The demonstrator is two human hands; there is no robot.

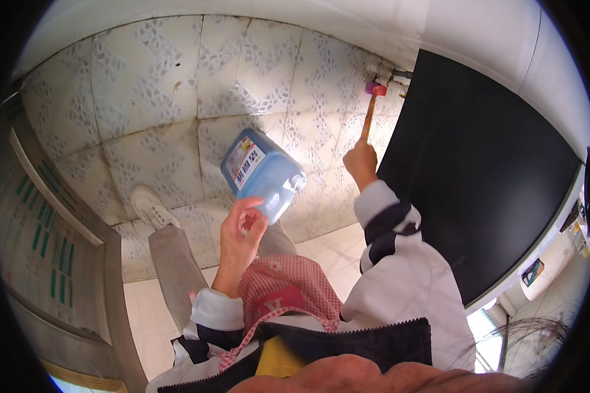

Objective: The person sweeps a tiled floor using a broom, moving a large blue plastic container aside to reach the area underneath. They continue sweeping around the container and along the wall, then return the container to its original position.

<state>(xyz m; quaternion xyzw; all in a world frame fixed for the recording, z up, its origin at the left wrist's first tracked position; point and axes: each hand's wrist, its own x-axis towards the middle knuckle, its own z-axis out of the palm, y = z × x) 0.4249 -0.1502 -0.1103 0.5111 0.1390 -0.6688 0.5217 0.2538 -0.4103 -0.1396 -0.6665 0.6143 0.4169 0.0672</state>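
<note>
My right hand grips the wooden handle of a scrub brush with a red head and purple bristles. Its head is at the far right of the tiled floor, close to the dirty corner by the wall. A translucent blue plastic jug with a printed label is in front of me, its uncapped-looking mouth toward the right. My left hand overlaps the jug's near corner, fingers curled and thumb near the index finger. Whether it touches the jug or pinches something small cannot be made out.
Patterned tiles with dark, grimy joints run up to a white wall. A large black flat panel with a pale edge stands close on my right. To the left is a framed door. My shoe rests on the tiles.
</note>
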